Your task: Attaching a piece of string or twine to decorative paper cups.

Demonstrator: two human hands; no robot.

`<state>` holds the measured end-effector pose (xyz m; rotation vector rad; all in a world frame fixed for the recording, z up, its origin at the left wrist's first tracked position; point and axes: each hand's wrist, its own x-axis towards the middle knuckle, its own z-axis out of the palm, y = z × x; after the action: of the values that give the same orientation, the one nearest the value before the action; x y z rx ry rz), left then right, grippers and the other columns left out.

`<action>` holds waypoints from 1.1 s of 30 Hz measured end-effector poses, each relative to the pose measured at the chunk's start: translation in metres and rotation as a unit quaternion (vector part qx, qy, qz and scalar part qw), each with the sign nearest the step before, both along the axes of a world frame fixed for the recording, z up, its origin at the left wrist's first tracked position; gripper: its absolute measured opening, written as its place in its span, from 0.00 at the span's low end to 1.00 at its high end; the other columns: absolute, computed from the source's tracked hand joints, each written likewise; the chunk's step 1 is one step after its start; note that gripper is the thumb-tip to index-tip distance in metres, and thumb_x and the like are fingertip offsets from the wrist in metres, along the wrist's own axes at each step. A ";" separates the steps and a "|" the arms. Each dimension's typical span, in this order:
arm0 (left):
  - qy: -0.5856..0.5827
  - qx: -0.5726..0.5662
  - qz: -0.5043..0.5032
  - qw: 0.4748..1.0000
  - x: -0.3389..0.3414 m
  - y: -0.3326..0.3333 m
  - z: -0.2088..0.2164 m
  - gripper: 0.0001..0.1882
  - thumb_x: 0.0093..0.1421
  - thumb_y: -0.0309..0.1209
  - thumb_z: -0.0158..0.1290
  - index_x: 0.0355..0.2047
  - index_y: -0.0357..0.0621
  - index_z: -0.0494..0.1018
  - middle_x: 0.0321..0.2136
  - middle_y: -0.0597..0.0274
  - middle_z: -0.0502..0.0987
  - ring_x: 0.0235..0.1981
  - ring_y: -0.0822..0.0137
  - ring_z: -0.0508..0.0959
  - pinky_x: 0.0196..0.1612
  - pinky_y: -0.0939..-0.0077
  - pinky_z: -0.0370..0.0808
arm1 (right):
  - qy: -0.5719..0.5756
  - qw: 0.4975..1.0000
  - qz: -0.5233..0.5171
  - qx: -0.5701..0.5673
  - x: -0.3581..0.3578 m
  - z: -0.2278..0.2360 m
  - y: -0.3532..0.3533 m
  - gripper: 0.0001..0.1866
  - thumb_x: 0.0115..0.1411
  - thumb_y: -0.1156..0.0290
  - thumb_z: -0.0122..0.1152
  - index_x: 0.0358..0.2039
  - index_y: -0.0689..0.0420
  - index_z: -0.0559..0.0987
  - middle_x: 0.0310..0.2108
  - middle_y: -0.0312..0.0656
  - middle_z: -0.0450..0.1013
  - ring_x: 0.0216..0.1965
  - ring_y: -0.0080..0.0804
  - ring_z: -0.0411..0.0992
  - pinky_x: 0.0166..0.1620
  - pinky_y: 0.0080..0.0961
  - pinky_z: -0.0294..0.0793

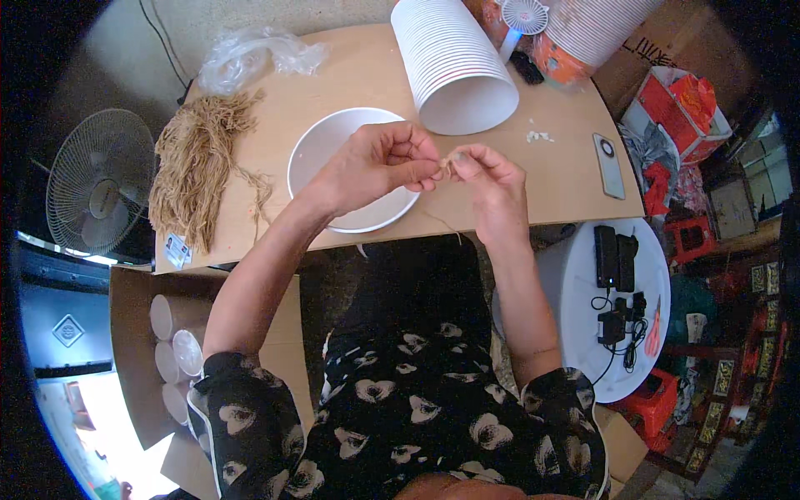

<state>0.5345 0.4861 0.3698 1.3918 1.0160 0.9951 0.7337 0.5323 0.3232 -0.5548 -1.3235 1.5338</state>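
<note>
My left hand (379, 164) is closed in a pinch over the right rim of a white bowl (310, 171) on the table. Close beside it, my right hand (492, 185) pinches too, and a short bit of tan twine (447, 167) shows between the fingertips of both hands. A loose strand (442, 222) of the same colour lies below, by the table's front edge. On the table's left lies a large bundle of tan twine (196, 158), with a few strands straying toward the bowl.
Nested white paper tubs (467, 100) lie at the back, beside a small fan (525, 15). White bits (540, 136) and a phone (608, 167) are on the right. Clear plastic bags (250, 58) sit back left. A white round surface (583, 350) holds black adapters (615, 258) and scissors (653, 329).
</note>
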 end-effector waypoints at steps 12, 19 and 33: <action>-0.010 0.015 -0.018 1.000 0.008 0.000 0.002 0.10 0.65 0.26 0.56 0.44 0.34 0.77 0.32 0.64 0.81 0.33 0.76 0.79 0.40 0.81 0.78 | -0.019 0.997 -0.060 0.049 0.002 0.013 -0.010 0.10 0.65 0.66 0.62 0.39 0.61 0.78 0.34 0.32 0.74 0.36 0.15 0.69 0.41 0.15 0.68; 0.011 0.073 0.009 0.997 0.010 -0.001 0.003 0.07 0.63 0.28 0.60 0.37 0.36 0.79 0.30 0.65 0.81 0.30 0.77 0.78 0.37 0.81 0.78 | -0.158 0.982 0.101 -0.008 0.033 0.005 -0.026 0.11 0.67 0.67 0.59 0.39 0.63 0.79 0.29 0.36 0.75 0.29 0.17 0.70 0.32 0.17 0.70; 0.265 0.341 0.023 0.902 0.016 -0.027 -0.001 0.04 0.55 0.21 0.59 0.31 0.37 0.75 0.44 0.52 0.78 0.44 0.51 0.80 0.46 0.63 0.78 | 0.137 0.986 0.061 0.070 0.065 0.005 -0.043 0.14 0.65 0.66 0.61 0.27 0.61 0.73 0.20 0.41 0.70 0.17 0.23 0.64 0.23 0.20 0.60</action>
<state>0.5502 0.4592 0.3684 2.3208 1.1408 1.0832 0.7983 0.4889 0.3285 -0.1678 -1.2568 1.5393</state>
